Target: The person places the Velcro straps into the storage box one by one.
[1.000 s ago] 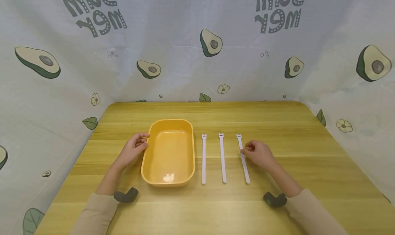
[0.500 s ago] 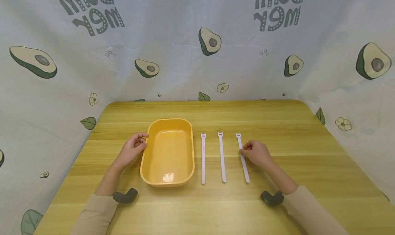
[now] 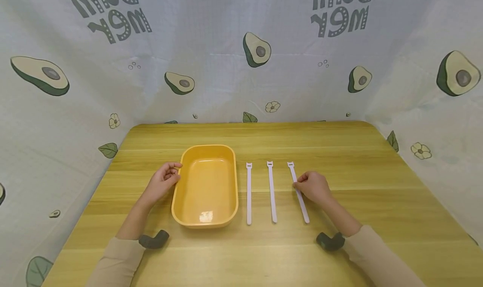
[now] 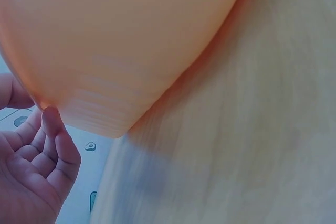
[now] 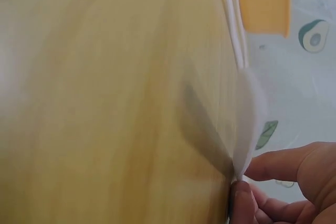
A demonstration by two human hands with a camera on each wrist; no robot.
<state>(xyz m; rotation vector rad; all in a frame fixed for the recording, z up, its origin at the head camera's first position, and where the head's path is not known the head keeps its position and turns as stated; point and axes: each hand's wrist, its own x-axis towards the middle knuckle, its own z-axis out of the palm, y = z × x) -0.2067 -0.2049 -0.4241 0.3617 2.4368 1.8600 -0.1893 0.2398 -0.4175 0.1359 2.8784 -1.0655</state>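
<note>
Three white hook-and-loop cable ties lie side by side on the table, slotted heads pointing away from me. My right hand [image 3: 316, 187] pinches the rightmost cable tie [image 3: 303, 204] between thumb and fingertips, partway along its length. In the right wrist view the free end of this cable tie [image 5: 250, 119] bends up off the wood and casts a shadow. The middle cable tie [image 3: 272, 192] and the left cable tie [image 3: 249, 195] lie flat. At the left, my left hand [image 3: 162, 182] holds the rim of a yellow tray [image 3: 209, 186] with thumb and fingertips.
The wooden table [image 3: 241, 257] ends at the back against a white curtain [image 3: 219, 35] printed with avocados. Dark curved wrist mounts [image 3: 154, 239] sit on both forearms, close above the table. The tray stands left of the ties, nothing inside it.
My right hand has closed its pinch on the rightmost cable tie, whose near end has swung slightly right. The left hand and the tray stay put.
</note>
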